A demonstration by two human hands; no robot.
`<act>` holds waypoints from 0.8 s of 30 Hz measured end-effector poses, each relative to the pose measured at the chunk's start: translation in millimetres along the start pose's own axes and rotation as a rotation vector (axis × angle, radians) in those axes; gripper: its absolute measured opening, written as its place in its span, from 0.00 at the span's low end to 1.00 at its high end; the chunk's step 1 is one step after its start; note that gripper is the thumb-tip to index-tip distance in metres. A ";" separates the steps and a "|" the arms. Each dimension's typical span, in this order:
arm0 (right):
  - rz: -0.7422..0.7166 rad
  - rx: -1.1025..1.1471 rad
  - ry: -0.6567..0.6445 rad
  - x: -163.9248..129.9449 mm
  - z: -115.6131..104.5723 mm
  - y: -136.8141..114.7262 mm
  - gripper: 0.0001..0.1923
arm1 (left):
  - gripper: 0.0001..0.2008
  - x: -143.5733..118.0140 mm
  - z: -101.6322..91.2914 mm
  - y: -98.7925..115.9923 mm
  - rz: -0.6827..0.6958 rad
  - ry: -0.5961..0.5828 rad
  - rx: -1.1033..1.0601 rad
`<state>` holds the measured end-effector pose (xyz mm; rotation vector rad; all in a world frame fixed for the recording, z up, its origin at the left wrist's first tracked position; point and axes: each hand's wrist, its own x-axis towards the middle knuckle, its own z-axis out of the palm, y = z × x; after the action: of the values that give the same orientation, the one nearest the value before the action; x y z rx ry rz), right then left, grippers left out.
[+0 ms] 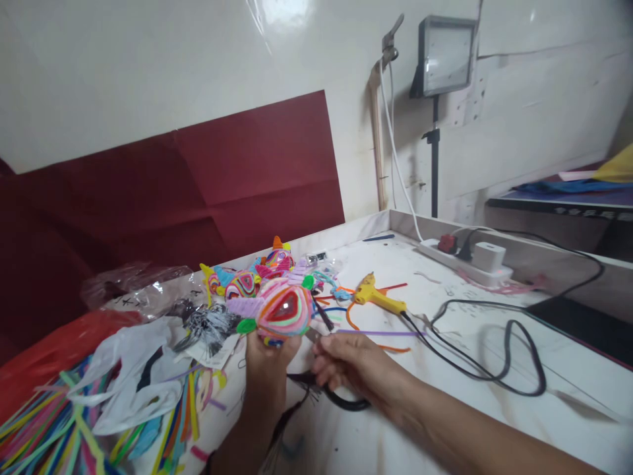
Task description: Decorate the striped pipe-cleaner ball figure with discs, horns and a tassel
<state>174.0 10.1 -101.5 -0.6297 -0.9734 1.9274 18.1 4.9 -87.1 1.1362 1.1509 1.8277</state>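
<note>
My left hand (266,369) holds up a pipe-cleaner fish figure (281,310), pink with a red centre, striped rings and green fins. My right hand (346,366) is closed on black-handled scissors (324,389), and a purple pipe cleaner (380,333) runs from its fingers out to the right. The two hands sit close together above the white table (445,422). A yellow glue gun (378,297) lies just beyond the right hand.
More finished pipe-cleaner figures (257,274) lie behind the held one. Bundles of coloured pipe cleaners (54,429), a white plastic bag (133,379) and a red bag (44,356) fill the left. Black cables (499,356), a power strip (465,260) and a lamp stand (438,99) are on the right.
</note>
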 end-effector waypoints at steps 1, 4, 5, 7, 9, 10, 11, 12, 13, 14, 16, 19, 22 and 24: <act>-0.017 -0.085 0.005 1.5 -1.2 1.7 0.24 | 0.28 2.9 -2.7 2.1 0.018 0.027 0.008; -0.055 -0.355 -0.063 0.6 -2.5 6.3 0.20 | 0.27 9.3 -10.6 8.1 0.054 0.072 0.010; -0.070 -0.447 -0.094 -1.9 -1.8 7.0 0.17 | 0.27 10.5 -13.2 10.4 0.054 0.065 0.007; -0.133 -0.664 -0.148 -9.6 1.4 6.2 0.13 | 0.28 11.7 -18.1 15.1 0.044 0.036 -0.002; -0.208 -0.893 -0.185 -18.1 5.9 3.3 0.11 | 0.30 12.5 -22.8 18.7 0.051 0.021 -0.022; -0.235 -0.995 -0.203 -21.8 8.0 1.6 0.12 | 0.30 13.0 -25.0 19.6 0.059 0.022 -0.030; -0.256 -1.079 -0.221 -24.7 9.9 0.1 0.13 | 0.30 13.7 -27.1 19.7 0.058 0.022 -0.032; -0.272 -1.145 -0.232 -26.6 11.2 -1.0 0.13 | 0.30 14.6 -29.1 19.1 0.056 0.031 -0.023; -0.288 -1.201 -0.237 -27.6 11.8 -1.6 0.14 | 0.30 15.7 -30.9 17.8 0.055 0.050 -0.014; -0.307 -1.248 -0.237 -27.7 11.7 -1.8 0.15 | 0.30 16.9 -32.5 15.8 0.048 0.064 -0.005; -0.361 -1.309 -0.234 -25.7 8.8 -1.8 0.14 | 0.30 19.3 -35.1 10.7 0.045 0.084 -0.002; -0.479 -1.352 -0.197 -18.7 -0.9 -5.9 0.13 | 0.27 21.4 -37.6 2.4 0.059 0.101 -0.021; -0.515 -1.510 0.002 -8.5 -15.2 -20.4 0.10 | 0.28 21.4 -39.1 -3.0 0.051 0.134 -0.020; -0.406 -1.727 0.234 -0.4 -27.1 -34.0 0.09 | 0.29 20.8 -39.7 -3.4 0.056 0.143 0.008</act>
<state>209.9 31.2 -88.9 -1.3372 -2.2435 0.2384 -26.1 11.4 -92.8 1.0659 1.2182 1.9755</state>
